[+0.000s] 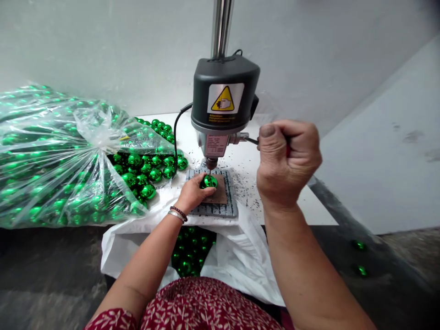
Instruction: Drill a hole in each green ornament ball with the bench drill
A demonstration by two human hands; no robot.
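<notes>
My left hand (pixel 193 192) holds a shiny green ball (pixel 209 182) between thumb and fingers on a brown board (pixel 222 195) that lies on the drill press base (pixel 231 208). Directly above, the drill bit (pixel 210 171) meets the top of the ball; whether it has entered cannot be made out. My right hand (pixel 288 158) is closed in a fist around the lever (pixel 252 140) at the right side of the drill press (pixel 225 96). Its grip mostly hides the lever's red end.
A clear plastic bag (pixel 62 160) of green balls fills the left, with loose balls (pixel 154 174) beside it. Dark shavings dot the white table (pixel 309 206). Below its front edge, a white sack (pixel 240 256) holds more balls. Two balls (pixel 360 270) lie on the floor at right.
</notes>
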